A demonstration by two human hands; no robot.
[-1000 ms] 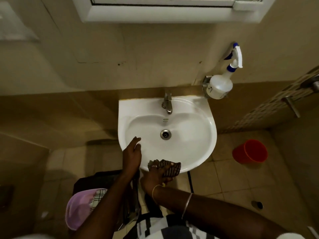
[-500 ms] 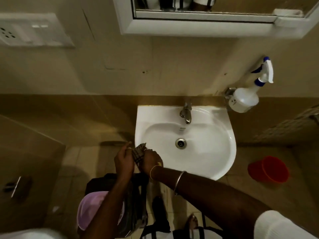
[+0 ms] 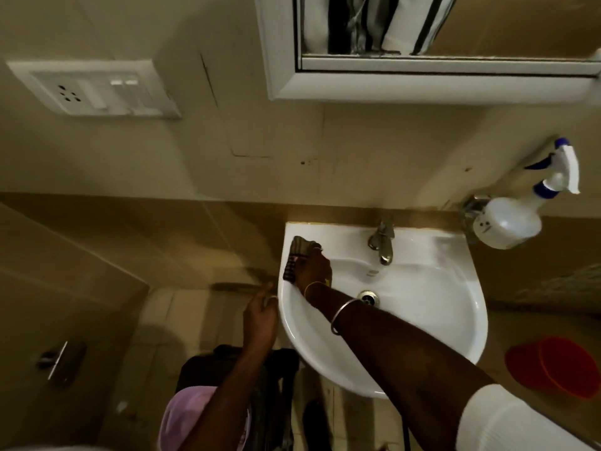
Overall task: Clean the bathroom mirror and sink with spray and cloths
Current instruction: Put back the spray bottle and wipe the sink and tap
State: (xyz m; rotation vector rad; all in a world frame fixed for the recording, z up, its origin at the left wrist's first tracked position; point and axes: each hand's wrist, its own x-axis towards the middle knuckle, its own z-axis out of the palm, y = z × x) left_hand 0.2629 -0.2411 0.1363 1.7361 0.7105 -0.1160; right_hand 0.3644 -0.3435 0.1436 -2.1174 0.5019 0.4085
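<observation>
while the cloth (image 3: pixel 296 257) half hides under the right hand (image 3: pixel 313 266), fingers blur.

Glossy white glazed sink (image 3: pixel 439 320) with shiny metal tap (image 3: pixel 382 244) and drain ring (image 3: pixel 368 297); checked woven cloth (image 3: pixel 297 255), matt; translucent plastic spray bottle (image 3: pixel 510 222); smooth red plastic bucket (image 3: pixel 559 366); reflective glass mirror (image 3: pixel 455 24).

White sink (image 3: pixel 422 320), dark checked cloth (image 3: pixel 294 257), red bucket (image 3: pixel 559 366) (spray bottle (image 3: pixel 510 224) white, blue-trimmed)
</observation>
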